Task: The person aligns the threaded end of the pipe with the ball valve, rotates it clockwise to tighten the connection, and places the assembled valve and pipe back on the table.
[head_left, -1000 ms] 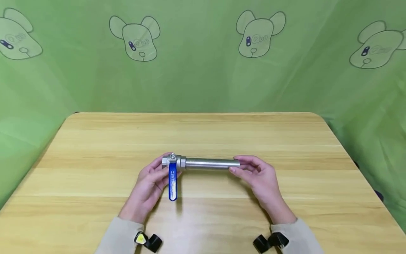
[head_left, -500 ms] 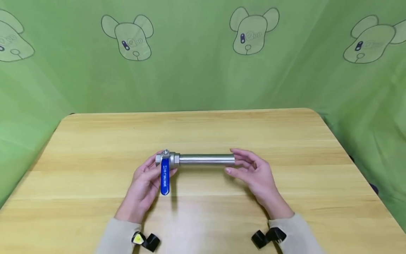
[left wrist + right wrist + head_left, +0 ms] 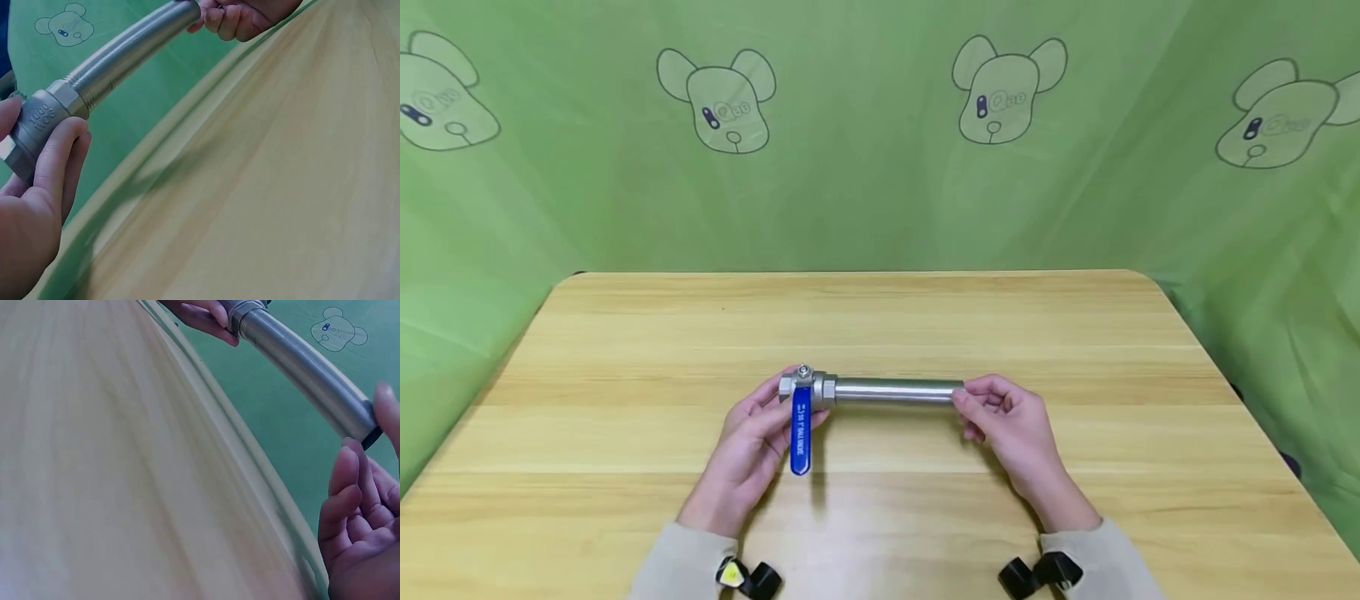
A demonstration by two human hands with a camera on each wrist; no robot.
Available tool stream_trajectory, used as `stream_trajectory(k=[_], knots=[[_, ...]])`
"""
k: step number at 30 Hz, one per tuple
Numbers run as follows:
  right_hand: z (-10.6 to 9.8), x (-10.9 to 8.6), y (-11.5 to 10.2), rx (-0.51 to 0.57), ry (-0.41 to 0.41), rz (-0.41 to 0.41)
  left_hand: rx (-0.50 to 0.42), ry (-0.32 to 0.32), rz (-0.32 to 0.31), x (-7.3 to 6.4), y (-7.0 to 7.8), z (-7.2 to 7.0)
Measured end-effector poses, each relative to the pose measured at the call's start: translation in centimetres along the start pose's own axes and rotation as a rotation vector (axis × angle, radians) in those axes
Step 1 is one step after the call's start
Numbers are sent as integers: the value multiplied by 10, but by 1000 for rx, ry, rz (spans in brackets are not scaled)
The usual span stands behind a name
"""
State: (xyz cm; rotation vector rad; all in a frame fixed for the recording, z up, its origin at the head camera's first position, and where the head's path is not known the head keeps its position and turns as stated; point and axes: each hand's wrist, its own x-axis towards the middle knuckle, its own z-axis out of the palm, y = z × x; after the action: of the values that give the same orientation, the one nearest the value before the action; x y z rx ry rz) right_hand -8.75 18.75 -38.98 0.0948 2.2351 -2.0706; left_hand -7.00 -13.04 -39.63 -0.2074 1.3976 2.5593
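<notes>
My left hand (image 3: 747,446) grips a steel ball valve (image 3: 819,386) by its body, thumb in front and fingers behind and below. The valve's blue lever (image 3: 801,433) points down toward me. A straight metal pipe (image 3: 895,391) extends rightward from the valve, roughly level above the table. Raised markings show on the valve body (image 3: 42,115) in the left wrist view, with threads visible where the pipe (image 3: 134,47) enters it. At the pipe's far end, my right hand (image 3: 1018,429) pinches the tip between thumb and fingers. The right wrist view shows that pipe end (image 3: 356,419) between the thumb and fingertips.
A wooden table (image 3: 880,325) with rounded far corners lies below. Green cloth (image 3: 865,200) printed with bear-head outlines surrounds it at the back and sides. Black camera mounts (image 3: 752,577) sit on both wrists over light sleeves (image 3: 681,562).
My right fingers, loosened around the pipe's end half a second ago, have closed onto it. The left hand keeps its hold on the valve. The head view has shifted slightly.
</notes>
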Motion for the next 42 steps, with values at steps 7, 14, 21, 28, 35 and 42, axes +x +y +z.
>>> stream_trajectory(k=[7, 14, 21, 28, 35, 42], knots=[[-2, -1, 7, 12, -71, -100, -13, 25, -6, -1, -1, 0], [-1, -2, 4, 30, -40, -52, -9, 11, -20, -1, 0, 0], [-1, 2, 5, 14, -41, -28, 3, -5, -17, -1, 0, 2], [-1, 1, 5, -16, -29, -12, 8, -15, -10, -2, -2, 2], [0, 0, 4, -1, -45, -41, 4, 10, -2, 0, -1, 3], [-1, -1, 5, 62, -126, -133, -5, 29, -3, -1, 0, 1]])
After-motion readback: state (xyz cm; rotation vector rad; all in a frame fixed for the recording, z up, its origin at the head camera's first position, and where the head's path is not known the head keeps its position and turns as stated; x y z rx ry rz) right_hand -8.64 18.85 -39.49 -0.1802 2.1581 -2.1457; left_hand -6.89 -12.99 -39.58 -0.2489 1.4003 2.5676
